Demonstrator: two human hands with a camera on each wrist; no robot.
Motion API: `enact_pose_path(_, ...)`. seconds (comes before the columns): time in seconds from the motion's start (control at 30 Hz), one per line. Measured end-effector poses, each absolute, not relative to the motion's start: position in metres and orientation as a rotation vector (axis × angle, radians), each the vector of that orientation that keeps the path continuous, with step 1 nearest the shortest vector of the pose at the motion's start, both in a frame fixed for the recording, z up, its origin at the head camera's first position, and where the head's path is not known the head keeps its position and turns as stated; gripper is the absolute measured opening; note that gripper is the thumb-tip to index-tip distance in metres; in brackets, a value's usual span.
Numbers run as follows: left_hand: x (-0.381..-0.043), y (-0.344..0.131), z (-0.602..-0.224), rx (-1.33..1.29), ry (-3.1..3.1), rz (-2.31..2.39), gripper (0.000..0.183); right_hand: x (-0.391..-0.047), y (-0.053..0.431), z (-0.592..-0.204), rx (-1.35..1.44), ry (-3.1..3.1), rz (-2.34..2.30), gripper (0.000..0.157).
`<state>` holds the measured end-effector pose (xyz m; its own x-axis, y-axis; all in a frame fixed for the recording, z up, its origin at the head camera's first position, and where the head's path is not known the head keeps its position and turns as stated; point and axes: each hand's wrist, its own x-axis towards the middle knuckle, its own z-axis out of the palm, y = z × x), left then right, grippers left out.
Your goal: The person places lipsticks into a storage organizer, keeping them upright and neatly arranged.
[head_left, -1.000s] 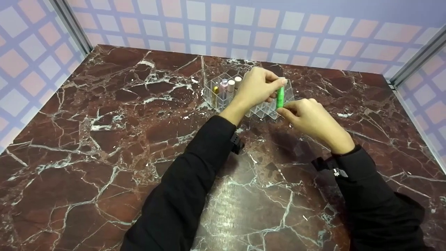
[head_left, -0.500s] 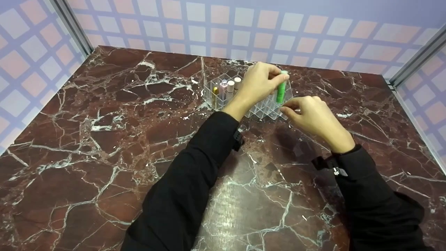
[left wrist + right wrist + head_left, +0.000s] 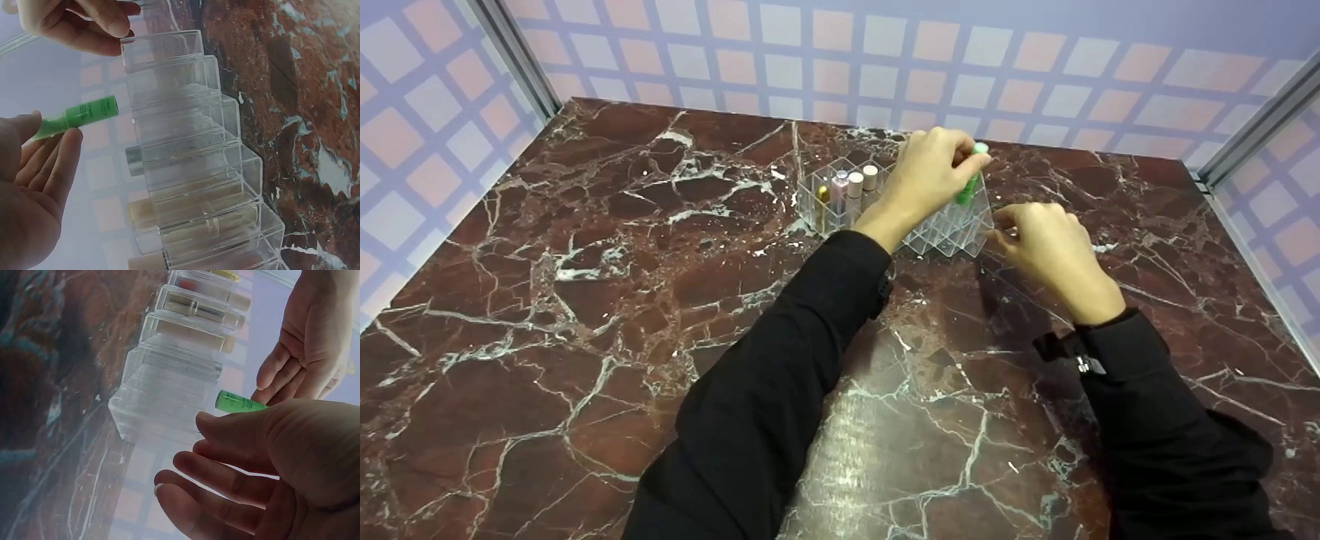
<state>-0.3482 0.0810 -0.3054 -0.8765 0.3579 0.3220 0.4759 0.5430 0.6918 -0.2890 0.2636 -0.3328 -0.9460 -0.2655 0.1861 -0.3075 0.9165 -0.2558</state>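
My left hand point(image 3: 931, 169) pinches a slim green cosmetic tube point(image 3: 93, 112) by its upper, paler end, between thumb and fingers. In the left wrist view the tube's lower end points at the open tops of a clear stepped organizer point(image 3: 945, 238), a short gap away. My right hand point(image 3: 1051, 241) is at the organizer's right corner, its thumb and fingers apart and loosely bent. The left wrist view has its fingertips point(image 3: 119, 27) right at the corner's rim. Past the right thumb, the right wrist view shows only the green tube's lower end point(image 3: 239, 402).
The organizer's left compartments hold a gold-topped tube point(image 3: 823, 195), a pink one point(image 3: 840, 187) and white-capped tubes point(image 3: 855, 184). A marbled brown-red table point(image 3: 660, 360) lies under it, with checked panels point(image 3: 877, 71) behind and at both sides.
The right hand has let go of the green tube's lower end and moved right to the organizer's corner. The left hand has carried the tube slightly back and right.
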Motion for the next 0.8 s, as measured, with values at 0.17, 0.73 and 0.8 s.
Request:
enact_pose_path(0.17, -0.354, 0.081, -0.315, -0.684, -2.585, -1.239, 0.021, -0.290, 0.265, -0.336, 0.444, -2.932, 0.447, 0.021)
enact_pose_path(0.73, -0.353, 0.089, -0.324, -0.673, -2.604, -1.279, 0.021, -0.294, 0.266, -0.341, 0.416, -2.902, 0.428, 0.015)
enact_pose_path(0.8, -0.353, 0.090, -0.325, -0.648, -2.616, -1.282, 0.020, -0.294, 0.266, -0.342, 0.411, -2.897, 0.434, 0.014)
